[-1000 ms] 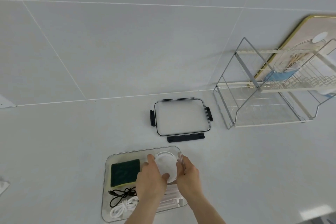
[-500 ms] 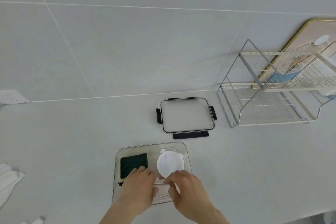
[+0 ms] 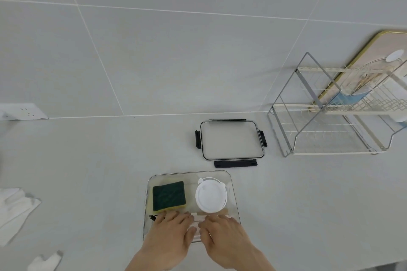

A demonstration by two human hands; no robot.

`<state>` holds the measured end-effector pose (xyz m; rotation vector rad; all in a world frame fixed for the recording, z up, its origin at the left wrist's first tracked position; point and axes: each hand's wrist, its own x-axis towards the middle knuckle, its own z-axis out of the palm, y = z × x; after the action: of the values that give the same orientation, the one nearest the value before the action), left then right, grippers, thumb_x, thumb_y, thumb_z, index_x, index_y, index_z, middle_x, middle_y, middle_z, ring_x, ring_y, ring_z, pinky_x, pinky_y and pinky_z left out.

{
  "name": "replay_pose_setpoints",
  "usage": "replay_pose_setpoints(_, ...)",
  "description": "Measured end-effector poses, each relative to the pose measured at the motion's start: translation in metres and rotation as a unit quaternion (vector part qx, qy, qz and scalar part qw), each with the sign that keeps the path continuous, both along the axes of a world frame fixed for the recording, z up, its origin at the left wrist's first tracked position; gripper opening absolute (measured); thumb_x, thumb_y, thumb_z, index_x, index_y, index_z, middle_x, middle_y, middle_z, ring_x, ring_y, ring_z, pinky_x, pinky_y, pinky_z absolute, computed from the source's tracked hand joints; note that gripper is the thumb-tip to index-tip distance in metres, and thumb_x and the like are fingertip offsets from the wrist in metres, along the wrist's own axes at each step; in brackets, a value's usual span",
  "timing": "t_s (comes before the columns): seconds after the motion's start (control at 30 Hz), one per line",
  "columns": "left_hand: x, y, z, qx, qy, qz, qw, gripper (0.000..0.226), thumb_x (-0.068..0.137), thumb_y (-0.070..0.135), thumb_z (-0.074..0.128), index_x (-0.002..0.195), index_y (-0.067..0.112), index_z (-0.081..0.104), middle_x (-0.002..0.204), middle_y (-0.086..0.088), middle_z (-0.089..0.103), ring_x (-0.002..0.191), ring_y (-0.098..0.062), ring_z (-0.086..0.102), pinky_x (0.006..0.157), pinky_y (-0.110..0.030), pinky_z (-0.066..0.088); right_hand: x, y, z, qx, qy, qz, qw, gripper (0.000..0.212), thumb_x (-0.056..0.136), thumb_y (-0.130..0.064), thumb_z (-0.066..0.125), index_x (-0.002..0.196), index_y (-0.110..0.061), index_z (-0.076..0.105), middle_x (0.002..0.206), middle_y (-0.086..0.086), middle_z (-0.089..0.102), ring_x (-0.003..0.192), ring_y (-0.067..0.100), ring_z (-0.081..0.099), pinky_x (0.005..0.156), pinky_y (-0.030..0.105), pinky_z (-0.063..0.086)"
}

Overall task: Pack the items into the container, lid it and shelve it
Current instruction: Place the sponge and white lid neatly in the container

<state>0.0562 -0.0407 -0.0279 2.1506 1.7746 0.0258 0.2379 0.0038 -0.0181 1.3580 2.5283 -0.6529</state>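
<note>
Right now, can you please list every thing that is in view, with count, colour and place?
container: 1, clear, counter near edge
sponge: 1, green and yellow, container's far left
tub: 1, white, round, container's far right
cable: 1, black, container's near left, mostly hidden
lid: 1, clear with black clips, behind container
rack: 1, wire, right
board: 1, gold-rimmed, behind rack
socket: 1, white, left wall
cloths: white, left
left hand: over container
right hand: over container

No text, label, brand, number or sign can be read anywhere.
</note>
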Motion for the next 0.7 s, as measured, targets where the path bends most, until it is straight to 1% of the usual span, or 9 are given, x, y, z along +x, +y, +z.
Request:
replay_pose_setpoints(0.03,-0.001,-0.001,0.001,0.021,0.001,0.004,1.0,0.027,0.088,0.046,0.056,0.101,0.034,0.076,0.1,0.021,0.074,0.096,-0.008,0.069,0.087,-0.034,0.056,0.0,0.0,0.001,-0.003,0.001,-0.002,1.0,0.045,0.098,-0.04,0.027,0.122,-0.026,0.061,0.127,-0.004,0.063,0.119,0.021,0.053,0.099,0.036,0.039)
replay_pose_setpoints(0.07,-0.002,-0.002,0.0,0.002,-0.004,0.001,1.0,0.03,0.09,0.046,0.052,0.103,0.033,0.075,0.1,0.021,0.074,0.098,-0.008,0.068,0.091,-0.034,0.054,0.0,0.001,0.002,-0.005,0.001,-0.003,1.0,0.044,0.099,-0.041,0.027,0.123,-0.026,0.061,0.127,-0.004,0.063,0.119,0.021,0.053,0.099,0.036,0.039)
replay_pose_setpoints(0.17,-0.007,0.001,-0.007,-0.03,-0.001,-0.007,1.0,0.051,0.098,0.049,0.021,0.126,0.033,0.059,0.123,0.019,0.064,0.121,-0.01,0.052,0.112,-0.037,0.03,-0.001,0.0,0.004,-0.01,-0.001,-0.003,1.0,0.044,0.099,-0.042,0.028,0.119,-0.023,0.063,0.126,-0.003,0.064,0.117,0.024,0.055,0.096,0.038,0.041)
replay_pose_setpoints(0.2,-0.01,0.002,-0.008,-0.031,0.008,-0.011,0.999,0.054,0.098,0.05,0.014,0.127,0.033,0.056,0.124,0.019,0.062,0.122,-0.01,0.049,0.113,-0.036,0.026,-0.001,0.0,0.004,-0.014,-0.003,-0.003,1.0,0.044,0.099,-0.042,0.028,0.118,-0.023,0.063,0.129,-0.006,0.062,0.116,0.024,0.056,0.095,0.037,0.041)
replay_pose_setpoints(0.27,-0.012,0.005,-0.009,-0.037,0.016,-0.014,0.999,0.059,0.095,0.052,0.007,0.121,0.034,0.057,0.12,0.018,0.062,0.119,-0.01,0.049,0.111,-0.034,0.027,-0.001,0.0,0.004,-0.018,-0.005,-0.008,1.0,0.045,0.099,-0.044,0.028,0.118,-0.024,0.063,0.141,-0.015,0.054,0.118,0.022,0.057,0.094,0.036,0.043)
replay_pose_setpoints(0.33,-0.014,0.006,-0.01,-0.05,0.014,-0.011,0.999,0.057,0.095,0.053,0.007,0.116,0.035,0.056,0.118,0.018,0.062,0.116,-0.009,0.05,0.108,-0.033,0.03,-0.001,0.001,0.004,-0.015,-0.013,-0.009,1.0,0.046,0.099,-0.046,0.027,0.117,-0.023,0.063,0.143,-0.016,0.052,0.116,0.023,0.058,0.092,0.036,0.045)
replay_pose_setpoints(0.5,-0.016,0.005,-0.012,-0.059,-0.009,0.015,0.998,0.046,0.099,0.05,0.018,0.117,0.034,0.057,0.117,0.019,0.06,0.115,-0.007,0.049,0.106,-0.028,0.032,-0.002,0.001,0.001,0.007,-0.036,0.001,0.999,0.051,0.099,-0.046,0.024,0.113,-0.019,0.064,0.121,0.001,0.063,0.114,0.026,0.053,0.094,0.039,0.042)
replay_pose_setpoints(0.6,-0.016,0.006,-0.01,-0.068,-0.002,0.018,0.997,0.045,0.099,0.049,0.018,0.119,0.034,0.056,0.122,0.02,0.057,0.119,-0.006,0.047,0.108,-0.028,0.03,-0.003,0.004,0.0,-0.001,-0.004,0.005,1.0,0.048,0.099,-0.045,0.026,0.124,-0.022,0.06,0.125,0.0,0.061,0.115,0.024,0.051,0.101,0.041,0.042)
replay_pose_setpoints(0.7,-0.015,0.007,-0.011,-0.075,-0.007,0.023,0.997,0.043,0.099,0.049,0.021,0.129,0.036,0.05,0.131,0.019,0.052,0.126,-0.007,0.044,0.112,-0.029,0.028,-0.006,0.004,-0.003,-0.02,0.03,0.016,0.999,0.046,0.1,-0.045,0.027,0.13,-0.025,0.055,0.135,-0.004,0.056,0.122,0.021,0.049,0.103,0.038,0.041)
